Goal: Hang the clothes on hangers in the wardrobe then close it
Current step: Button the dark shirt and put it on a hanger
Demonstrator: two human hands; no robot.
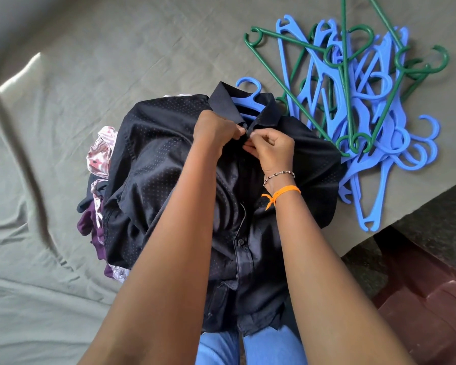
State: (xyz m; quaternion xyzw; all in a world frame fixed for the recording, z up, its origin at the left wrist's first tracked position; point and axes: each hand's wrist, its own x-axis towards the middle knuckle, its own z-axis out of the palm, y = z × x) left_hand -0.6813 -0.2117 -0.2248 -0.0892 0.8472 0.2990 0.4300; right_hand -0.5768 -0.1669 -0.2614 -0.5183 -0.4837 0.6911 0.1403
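Black dotted shirt (169,164) lies front-up on bed (50,180), atop pile of other clothes (99,154); blue hanger (248,98) inside collar, hook sticking out past it. Left hand (216,130) and right hand (271,151) meet at top of placket just below collar, fingers of both curled, pinching shirt fabric at top button. Heap of blue and green hangers (358,101) on bed just right of shirt. Orange thread band (284,192) and bead bracelet (279,175) on right wrist

No readable text, labels, brands or nos. anywhere in view.
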